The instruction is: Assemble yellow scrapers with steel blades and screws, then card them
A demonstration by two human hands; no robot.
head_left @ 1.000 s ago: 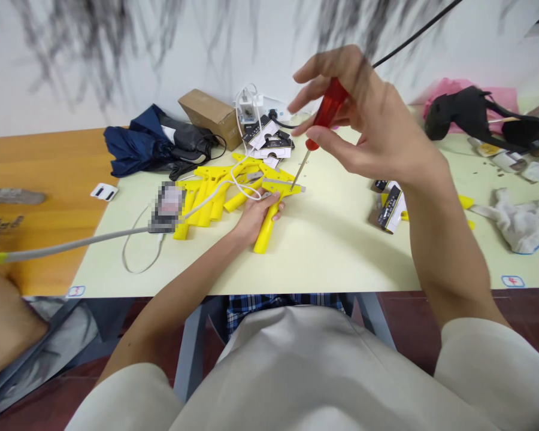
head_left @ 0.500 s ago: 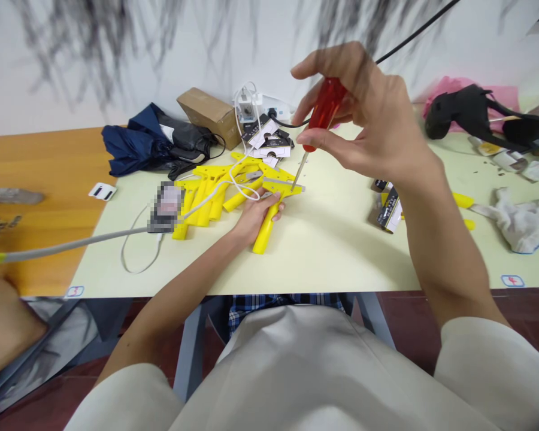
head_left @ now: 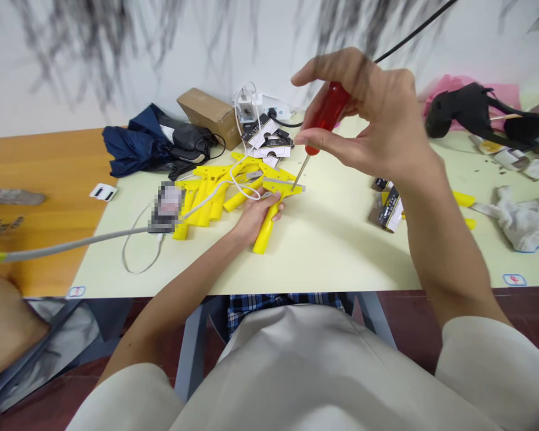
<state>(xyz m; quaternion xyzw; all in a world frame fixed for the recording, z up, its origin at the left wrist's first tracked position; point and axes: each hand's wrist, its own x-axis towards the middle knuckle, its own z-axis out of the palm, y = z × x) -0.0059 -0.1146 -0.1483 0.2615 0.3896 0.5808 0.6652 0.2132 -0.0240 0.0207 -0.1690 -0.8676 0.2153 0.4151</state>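
My left hand is wrapped around a yellow scraper, which has a broad head with a metal strip and a handle pointing toward me. In my right hand is a screwdriver with a red, see-through handle, gripped between thumb and fingers while the index finger sticks out. Its thin shaft slants down, and the tip meets the right part of the scraper's head at what looks like a screw. Several more yellow scrapers lie close together to the left of my left hand.
A white cable crosses the scrapers near a phone. Behind stand a cardboard box, a dark blue bundle and black-and-white packages. To the right lie another package, a crumpled white bag and a black strapped object. Someone's limb shows at far left.
My right hand has turned slightly and shifted a little right and down, tilting the screwdriver's handle further right. Its tip stays on the scraper. My left hand has barely moved.
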